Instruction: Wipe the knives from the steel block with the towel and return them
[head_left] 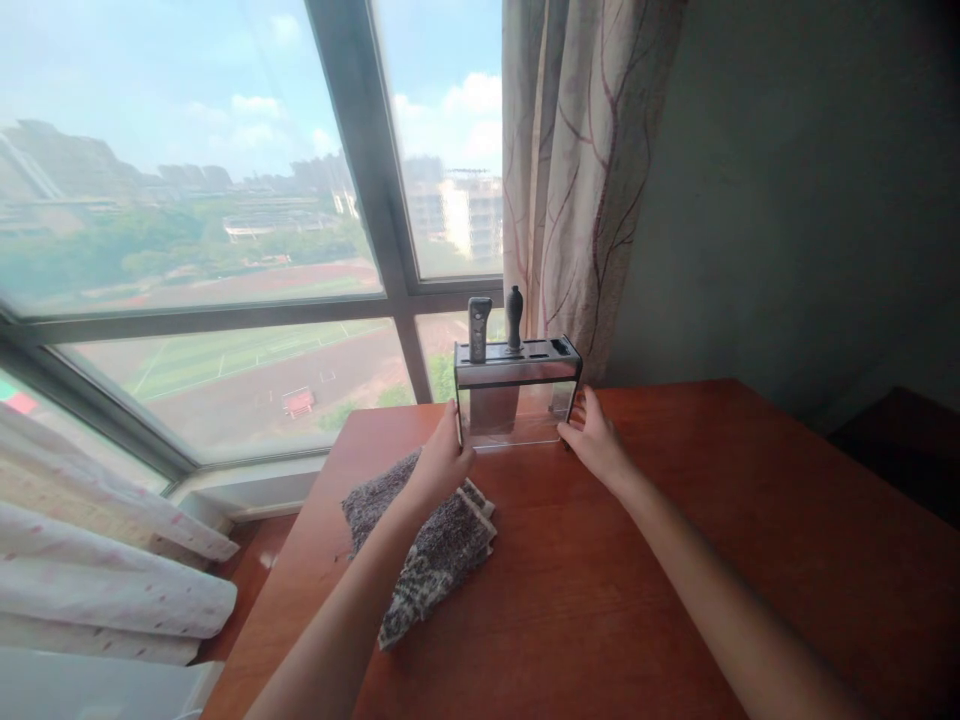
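Two-handed grip, partly curled: left hand (445, 448) and right hand (592, 435) hold knife block (517, 373) by its ends; press evenly.

a bright, gray-framed window (384, 220) looks out on a sports field (225, 365). a branch-patterned curtain (581, 170) hangs between it and a dim wall (772, 190). the reddish-brown desk (592, 600) stands by the window, brown floor (259, 550) showing at lower left.

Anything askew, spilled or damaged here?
Only the grey towel looks untidy, crooked on the table near the left hand. The knife holder stands upright between that hand and the right hand; no spill or damage shows.
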